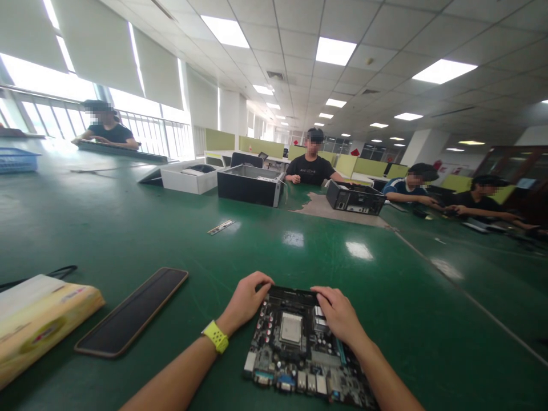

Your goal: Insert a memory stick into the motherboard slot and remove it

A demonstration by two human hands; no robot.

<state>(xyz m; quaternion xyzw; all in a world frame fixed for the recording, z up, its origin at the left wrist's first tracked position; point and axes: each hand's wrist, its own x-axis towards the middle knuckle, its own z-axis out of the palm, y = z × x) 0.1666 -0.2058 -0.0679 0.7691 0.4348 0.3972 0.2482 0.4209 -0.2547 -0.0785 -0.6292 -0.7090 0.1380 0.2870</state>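
Our left hand and right hand curl part-closed, gripping the motherboard by its far corners, probably to steady it; it lies before us on the green table, ports towards us; the phone sits left, seemingly out of our way.

Only lettering I can kinda read: white "AV…" on someone's black T-shirt, rest's blurry. Yellow pack's label? Illegible.

Surface: smooth, glossy, reflective; circuit board: matt metal chip lid, plastic connectors along near edge; phone, left: smooth, glassy screen; watch strap: matt, rubbery
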